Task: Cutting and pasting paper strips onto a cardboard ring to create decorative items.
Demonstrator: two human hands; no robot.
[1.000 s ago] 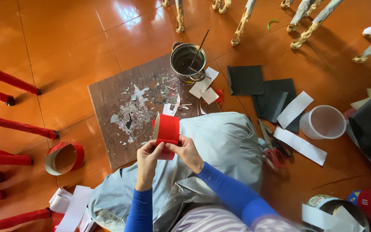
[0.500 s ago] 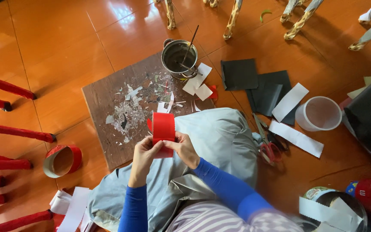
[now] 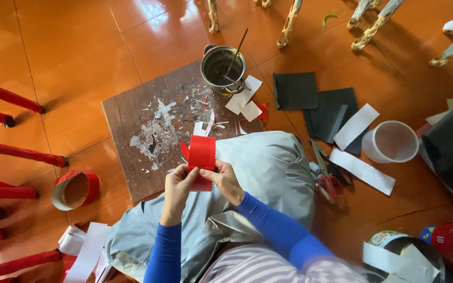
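Orange floor; both hands pinch red paper [image 3: 202, 157].

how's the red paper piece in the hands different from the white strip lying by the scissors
The red paper piece is held up off the floor by the left hand and right hand; the white strip lies flat on the orange floor, untouched. The red paper piece is short and squarish, while the white strip is long and narrow. The red paper piece is bright red, the white strip plain white. Both look like cut paper with a zigzag edge.
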